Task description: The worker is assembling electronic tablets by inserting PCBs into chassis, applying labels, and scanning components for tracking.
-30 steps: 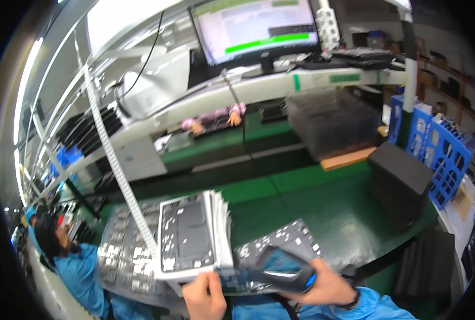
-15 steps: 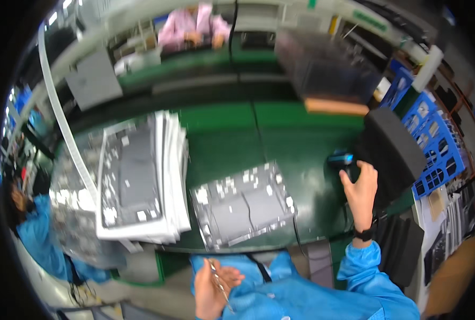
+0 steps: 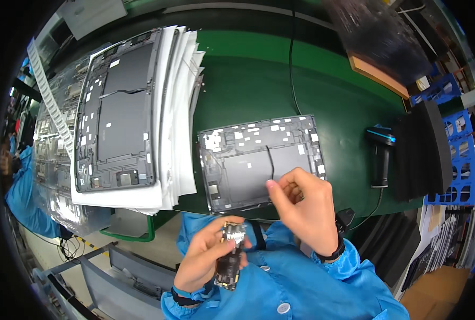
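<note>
An opened tablet back frame (image 3: 258, 160) with white stickers and a thin black cable lies flat on the green table (image 3: 322, 80) in front of me. My right hand (image 3: 301, 205) hovers over its near right corner with fingers pinched together; what it pinches is too small to tell. My left hand (image 3: 208, 258) is below the table edge, against my blue coat, gripping a small circuit board part (image 3: 231, 256) with metal and gold pieces.
A stack of tablet frames on white sheets (image 3: 130, 112) lies at left, beside trays of parts (image 3: 50, 154). A black handheld scanner (image 3: 381, 154) lies at right next to black foam blocks (image 3: 424, 154) and blue crates (image 3: 461, 144). A person in blue (image 3: 21, 192) is at far left.
My right hand has left the scanner at right and come to the tablet frame's near edge. My left hand now holds a small circuit board part near my chest. The view has tilted down.
</note>
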Demonstrator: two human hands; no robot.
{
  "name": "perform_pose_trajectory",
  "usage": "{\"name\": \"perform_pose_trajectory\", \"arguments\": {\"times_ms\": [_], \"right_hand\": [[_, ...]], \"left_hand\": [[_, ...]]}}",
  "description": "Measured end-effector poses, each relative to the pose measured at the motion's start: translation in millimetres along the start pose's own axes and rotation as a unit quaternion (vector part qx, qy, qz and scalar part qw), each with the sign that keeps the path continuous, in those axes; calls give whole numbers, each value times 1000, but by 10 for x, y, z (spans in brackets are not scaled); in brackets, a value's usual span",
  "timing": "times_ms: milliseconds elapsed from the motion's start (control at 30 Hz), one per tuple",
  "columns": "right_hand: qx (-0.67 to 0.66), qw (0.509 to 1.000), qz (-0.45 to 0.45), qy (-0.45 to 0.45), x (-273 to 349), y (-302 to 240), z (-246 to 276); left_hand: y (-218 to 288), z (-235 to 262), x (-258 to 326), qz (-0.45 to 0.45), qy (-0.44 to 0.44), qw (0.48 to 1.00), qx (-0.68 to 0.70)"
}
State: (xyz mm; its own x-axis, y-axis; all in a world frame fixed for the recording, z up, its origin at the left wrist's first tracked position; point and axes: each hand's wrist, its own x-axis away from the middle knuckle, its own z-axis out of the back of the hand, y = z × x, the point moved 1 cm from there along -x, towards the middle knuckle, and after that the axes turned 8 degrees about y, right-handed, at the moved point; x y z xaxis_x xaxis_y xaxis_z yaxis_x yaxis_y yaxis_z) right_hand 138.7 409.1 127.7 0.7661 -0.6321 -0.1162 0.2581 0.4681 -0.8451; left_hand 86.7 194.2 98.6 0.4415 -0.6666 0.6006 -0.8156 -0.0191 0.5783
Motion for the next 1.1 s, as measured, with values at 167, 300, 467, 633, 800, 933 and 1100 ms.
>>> {"name": "perform_pose_trajectory", "arguments": {"times_ms": [167,300,467,633,800,933,1100], "right_hand": [[80,990,72,-95,-288,-113,-573],[94,986,85,-112,-436,51,-934],[25,985,45,-163,-430,148,-822],[23,993,24,-112,-360,77,-876],[57,992,60,-101,-353,267,-740],[46,986,28,-156,-295,294,-427],[33,988,36,-144,-304,349,-350]], "left_hand": [[-82,100,273,4,-89,986,140],[-81,495,253,51,-181,967,174],[96,415,75,-137,177,947,-230],[145,369,-305,-178,199,898,-351],[237,265,-315,-111,118,935,-315],[57,175,-340,-48,-18,951,-305],[61,181,-365,-97,94,959,-247]]}}
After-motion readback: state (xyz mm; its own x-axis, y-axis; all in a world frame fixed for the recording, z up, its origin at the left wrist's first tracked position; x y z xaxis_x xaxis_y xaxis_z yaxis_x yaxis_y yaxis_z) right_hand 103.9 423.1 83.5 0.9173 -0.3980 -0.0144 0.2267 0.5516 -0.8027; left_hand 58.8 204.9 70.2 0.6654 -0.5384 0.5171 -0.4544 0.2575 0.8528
